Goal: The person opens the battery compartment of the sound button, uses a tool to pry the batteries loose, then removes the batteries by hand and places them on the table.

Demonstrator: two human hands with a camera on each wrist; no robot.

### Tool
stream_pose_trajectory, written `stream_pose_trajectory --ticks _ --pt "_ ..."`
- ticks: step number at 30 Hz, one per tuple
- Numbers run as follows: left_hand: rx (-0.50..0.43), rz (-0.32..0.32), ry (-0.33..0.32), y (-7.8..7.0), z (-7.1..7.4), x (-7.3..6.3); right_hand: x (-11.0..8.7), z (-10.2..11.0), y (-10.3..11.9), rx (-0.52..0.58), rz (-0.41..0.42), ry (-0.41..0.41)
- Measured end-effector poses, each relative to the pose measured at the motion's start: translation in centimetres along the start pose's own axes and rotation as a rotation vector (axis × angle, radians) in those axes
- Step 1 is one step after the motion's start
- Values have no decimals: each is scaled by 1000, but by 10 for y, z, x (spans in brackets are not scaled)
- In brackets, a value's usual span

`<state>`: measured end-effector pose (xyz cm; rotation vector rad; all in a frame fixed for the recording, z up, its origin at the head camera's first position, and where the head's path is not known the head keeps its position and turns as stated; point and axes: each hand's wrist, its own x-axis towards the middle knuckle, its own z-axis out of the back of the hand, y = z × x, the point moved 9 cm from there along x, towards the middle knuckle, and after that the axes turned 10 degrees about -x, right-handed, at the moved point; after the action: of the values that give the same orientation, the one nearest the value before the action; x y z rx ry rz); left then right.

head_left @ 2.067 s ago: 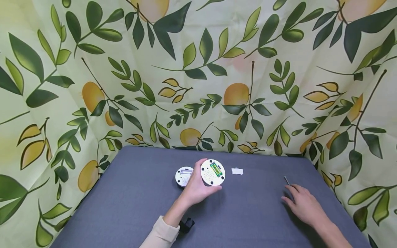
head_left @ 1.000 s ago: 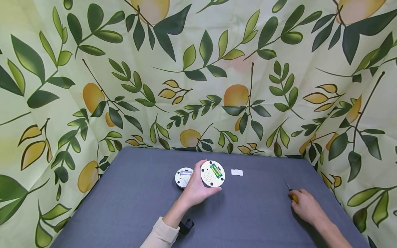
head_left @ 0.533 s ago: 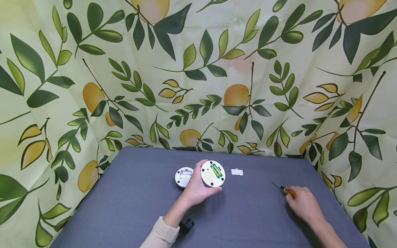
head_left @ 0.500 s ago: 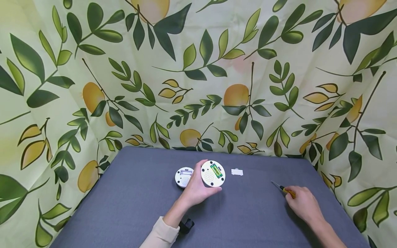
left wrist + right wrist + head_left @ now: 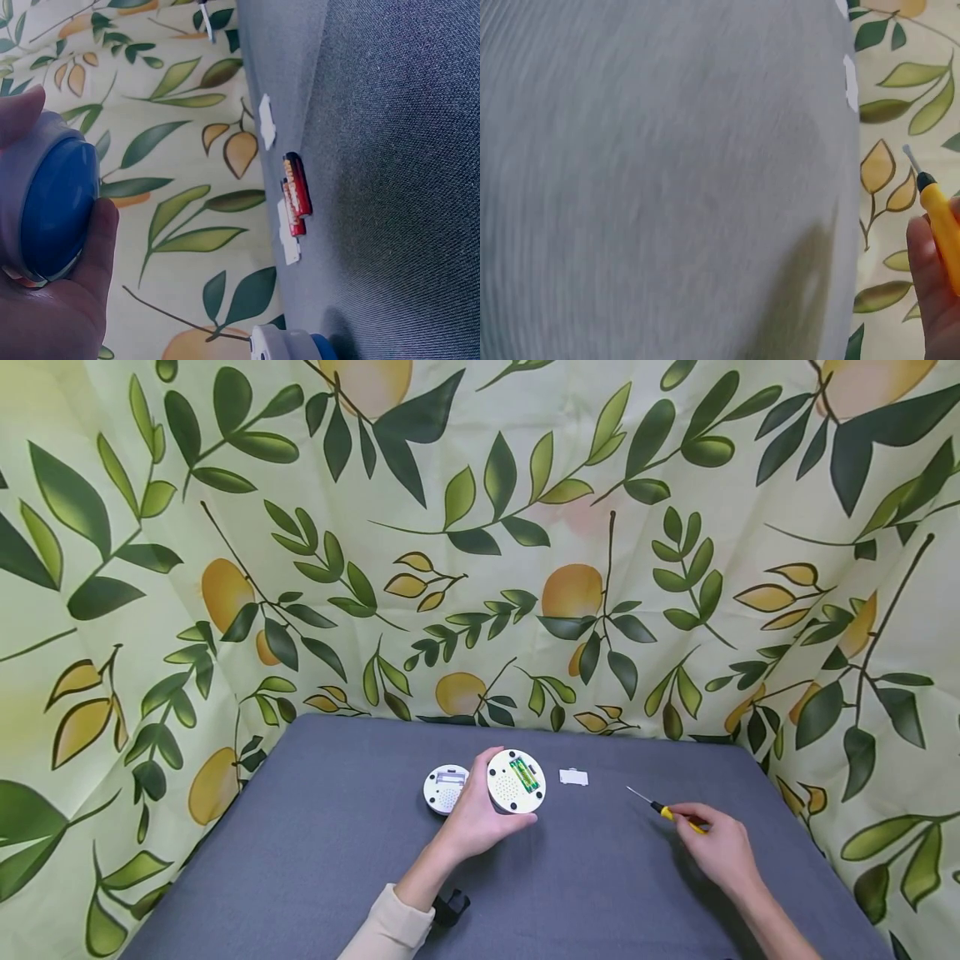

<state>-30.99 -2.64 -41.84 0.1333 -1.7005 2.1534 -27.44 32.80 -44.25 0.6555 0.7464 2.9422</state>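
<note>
My left hand point(image 5: 472, 823) grips a round white push-button device point(image 5: 508, 795) by its rim, its underside facing me. Two green batteries point(image 5: 524, 774) lie in its uncovered compartment. In the left wrist view its other face is a blue dome point(image 5: 61, 206). On the right, my right hand point(image 5: 718, 850) holds a screwdriver point(image 5: 663, 811) with a yellow handle, its thin shaft pointing left toward the device. The tip is apart from the device. A small white battery cover point(image 5: 573, 776) lies on the table between them.
Behind my left hand, a second white device point(image 5: 444, 789) rests underside up with a battery-less compartment. The left wrist view shows red batteries point(image 5: 297, 191) on the table beside white covers point(image 5: 288, 236). A black strap point(image 5: 452, 907) is at my left wrist. Patterned fabric point(image 5: 480, 610) encloses the grey table point(image 5: 360, 860).
My right hand has picked up the screwdriver from the table's right side, and has moved left with it, its tip swinging toward the device. The left hand has stayed in place.
</note>
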Motion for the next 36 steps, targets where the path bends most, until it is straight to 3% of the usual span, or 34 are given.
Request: stream_pose_trajectory --ticks 5,13,24,36 --pt "12 4 -3 1 0 0 -1 -9 2 128 -90 75" --pt "9 -9 0 0 0 0 -2 -17 21 400 -102 112" --pt "7 -7 2 0 0 0 -1 -20 39 480 -188 189" --pt "9 -8 6 0 -1 0 1 -20 72 614 -130 212"
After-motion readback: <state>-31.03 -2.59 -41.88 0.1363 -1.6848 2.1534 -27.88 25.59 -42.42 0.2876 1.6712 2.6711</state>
